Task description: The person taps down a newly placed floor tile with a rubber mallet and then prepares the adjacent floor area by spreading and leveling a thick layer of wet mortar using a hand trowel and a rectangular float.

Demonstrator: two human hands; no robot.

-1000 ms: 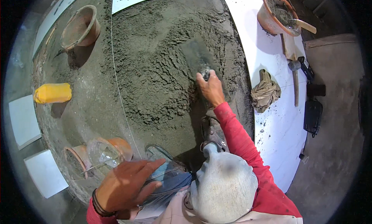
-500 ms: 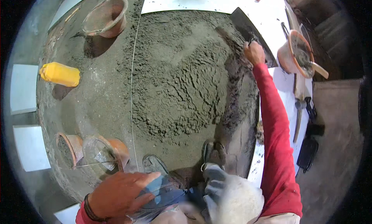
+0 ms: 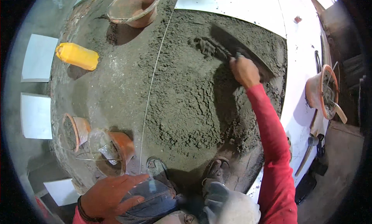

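Note:
A bed of wet grey mortar (image 3: 182, 96) spreads in front of my feet, rough and ridged. Over its far right part, my right hand (image 3: 246, 71) grips the handle of a long flat trowel (image 3: 226, 38), its dark blade slanting across the surface. A heaped lump of mortar (image 3: 207, 47) lies left of the blade. My left hand (image 3: 110, 195) hovers above or rests on my left knee, fingers apart, holding nothing; whether it touches the knee I cannot tell. A taut string (image 3: 157, 69) runs along the left edge of the mortar.
White tiles (image 3: 228, 1) border the mortar at the far side and right. A mortar bucket (image 3: 316, 90) and a mallet (image 3: 308, 154) lie at right. Left are a large tub (image 3: 145, 18), a yellow container (image 3: 77, 56) and two buckets (image 3: 124, 146) (image 3: 82, 129).
My right hand has carried the trowel leftward, from the edge of the right-hand white tiles onto the mortar. The whole view has shifted; my left hand stays near my knee.

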